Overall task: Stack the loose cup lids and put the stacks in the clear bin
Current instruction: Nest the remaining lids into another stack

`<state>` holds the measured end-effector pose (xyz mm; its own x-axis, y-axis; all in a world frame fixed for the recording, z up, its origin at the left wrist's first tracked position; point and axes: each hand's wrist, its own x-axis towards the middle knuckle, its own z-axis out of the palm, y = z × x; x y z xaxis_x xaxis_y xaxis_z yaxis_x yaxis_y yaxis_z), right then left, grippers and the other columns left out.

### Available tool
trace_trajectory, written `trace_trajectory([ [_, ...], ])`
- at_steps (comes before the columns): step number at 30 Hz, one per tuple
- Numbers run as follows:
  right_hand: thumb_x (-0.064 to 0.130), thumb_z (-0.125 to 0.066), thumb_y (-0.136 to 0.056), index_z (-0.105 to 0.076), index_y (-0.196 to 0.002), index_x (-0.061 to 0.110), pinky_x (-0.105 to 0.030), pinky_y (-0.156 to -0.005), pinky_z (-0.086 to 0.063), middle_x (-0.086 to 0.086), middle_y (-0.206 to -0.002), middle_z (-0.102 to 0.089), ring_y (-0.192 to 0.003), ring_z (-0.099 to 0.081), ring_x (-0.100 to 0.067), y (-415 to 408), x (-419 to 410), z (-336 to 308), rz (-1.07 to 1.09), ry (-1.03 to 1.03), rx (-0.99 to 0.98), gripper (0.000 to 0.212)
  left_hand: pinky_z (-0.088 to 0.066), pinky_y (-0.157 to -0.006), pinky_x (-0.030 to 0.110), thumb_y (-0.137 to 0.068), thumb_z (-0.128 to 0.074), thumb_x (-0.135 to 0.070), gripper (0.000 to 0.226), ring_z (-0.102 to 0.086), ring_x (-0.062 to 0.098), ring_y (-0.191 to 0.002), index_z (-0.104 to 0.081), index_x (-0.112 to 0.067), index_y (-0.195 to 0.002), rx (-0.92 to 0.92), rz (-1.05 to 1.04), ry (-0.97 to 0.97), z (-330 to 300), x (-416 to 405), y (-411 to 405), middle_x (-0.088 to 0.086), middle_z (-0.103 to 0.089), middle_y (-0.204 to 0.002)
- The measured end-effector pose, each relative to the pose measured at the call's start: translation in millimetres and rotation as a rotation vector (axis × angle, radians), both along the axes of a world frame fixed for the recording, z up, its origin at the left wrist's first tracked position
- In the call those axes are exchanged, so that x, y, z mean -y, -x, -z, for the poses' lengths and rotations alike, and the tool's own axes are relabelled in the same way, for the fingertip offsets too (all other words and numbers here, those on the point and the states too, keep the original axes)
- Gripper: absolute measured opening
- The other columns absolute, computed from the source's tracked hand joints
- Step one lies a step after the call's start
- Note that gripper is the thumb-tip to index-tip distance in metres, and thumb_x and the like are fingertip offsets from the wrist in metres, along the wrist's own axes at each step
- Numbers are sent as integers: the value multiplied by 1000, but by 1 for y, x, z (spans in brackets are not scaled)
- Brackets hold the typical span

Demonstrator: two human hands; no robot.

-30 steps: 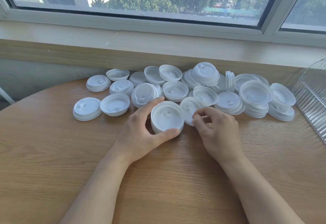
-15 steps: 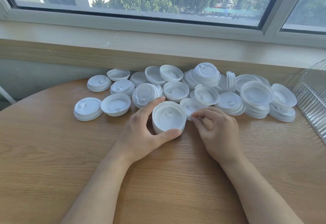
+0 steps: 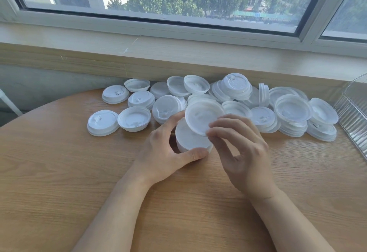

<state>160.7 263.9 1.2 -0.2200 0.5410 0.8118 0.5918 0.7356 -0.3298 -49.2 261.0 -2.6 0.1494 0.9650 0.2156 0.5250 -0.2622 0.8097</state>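
1. The right hand [image 3: 241,148] pinches a single lid [image 3: 202,118] by its near rim between thumb and fingertips, holding it tilted, hollow side up, just above the stack.
2. The left hand [image 3: 164,152] curls round that stack [image 3: 190,140], thumb on the near side and fingers on the far side, steadying it on the worktop [image 3: 59,182] near the middle.
3. Judged by look, a lid is thin moulded plastic: very light, somewhat flexible and smooth, so a gentle rim pinch should do; squeezing the flat centre could buckle it.
4. Nesting probably needs the lid level and centred; coming down tilted, it may jam or skid off.
5. The loose lids [image 3: 234,100] lie in a heap along the worktop's far edge, under the window sill [image 3: 178,53], some already in short stacks, some upturned, one on edge.
6. The clear bin [image 3: 353,116] stands at the worktop's right edge, only partly in view, just beside the heap's right end; I see no lids in the visible part.
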Motion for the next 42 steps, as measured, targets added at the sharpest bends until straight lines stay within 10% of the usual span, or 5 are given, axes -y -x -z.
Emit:
trace_trajectory([
  [10, 18, -72, -97, -80, -105, 13, -33, -104, -45, 0, -122, -70, -125, -61, -21, 0, 3, 1, -107, 194, -41, 12, -36, -95, -2, -66, -90, -63, 102, -52, -16, -125, -41, -46, -154, 44, 4, -32, 2, -1, 1, -34, -61, -131],
  [19, 48, -46, -107, -48, -155, 29, -33, -118, -36, 18, -150, -48, -145, -41, -8, -4, -4, 9, -36, 534, -10, 51, -39, -103, 7, -75, -73, -73, 80, -53, -8, -132, -49, -52, -148, 114, 42, -24, -1, 1, 1, -36, -58, -138],
  [31, 59, -39, -104, -62, -142, 36, -31, -113, -31, 19, -140, -55, -135, -45, -8, -10, -10, 11, 145, 478, 59, 50, -38, -108, 15, -75, -75, -76, 82, -51, -11, -131, -46, -53, -148, 56, 21, -17, 2, 0, 1, -34, -60, -135],
  [42, 26, -61, -101, -75, -125, 27, -44, -105, -34, 14, -145, -59, -134, -43, -20, -26, -19, 17, 562, 537, 147, 27, -30, -94, -6, -76, -73, -78, 81, -45, -21, -126, -47, -51, -148, 55, -6, -10, -4, 1, 0, -43, -57, -128],
])
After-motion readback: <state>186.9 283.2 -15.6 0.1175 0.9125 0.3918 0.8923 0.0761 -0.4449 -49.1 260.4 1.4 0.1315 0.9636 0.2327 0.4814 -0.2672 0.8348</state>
